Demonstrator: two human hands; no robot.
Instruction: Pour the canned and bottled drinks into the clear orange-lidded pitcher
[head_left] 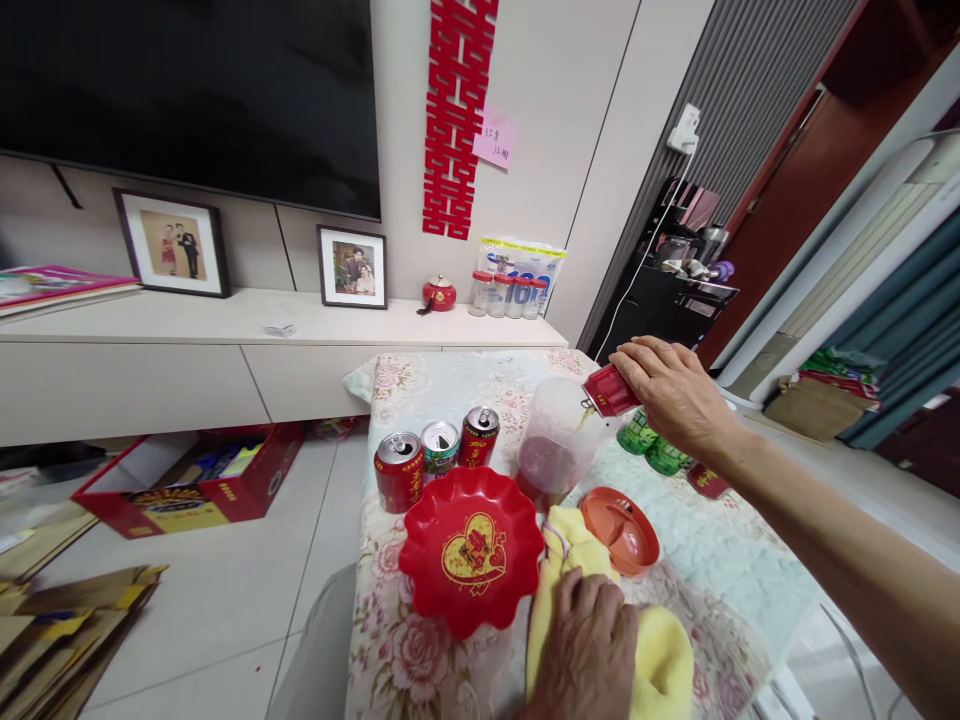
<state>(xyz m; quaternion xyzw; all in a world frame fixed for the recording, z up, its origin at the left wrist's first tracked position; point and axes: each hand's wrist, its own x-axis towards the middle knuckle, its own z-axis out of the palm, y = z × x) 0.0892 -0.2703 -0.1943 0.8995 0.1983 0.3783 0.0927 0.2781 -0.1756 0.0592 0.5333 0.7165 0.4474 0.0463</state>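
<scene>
My right hand point(667, 385) grips a red drink can point(611, 388), tipped with its opened end over a cloudy plastic pitcher point(551, 450). A thin stream runs from the can into the pitcher, where brownish liquid stands in the lower part. My left hand point(589, 640) lies on a yellow cloth point(664, 660), fingers curled onto it. Right of the cloth is a round orange lid point(621, 530). A red scalloped plate point(472, 550) with a gold heart sits to the left. Behind it stand an opened red can point(400, 472), a green-and-white can point(440, 448) and a dark red can point(478, 437).
Green cans point(666, 455) and another red can point(707, 480) are beyond the pitcher, partly behind my right arm. A floral cloth covers the table point(420, 640). A white cabinet point(337, 375) runs along the wall. On the floor at left are a red box point(247, 490) and flattened cardboard point(75, 640).
</scene>
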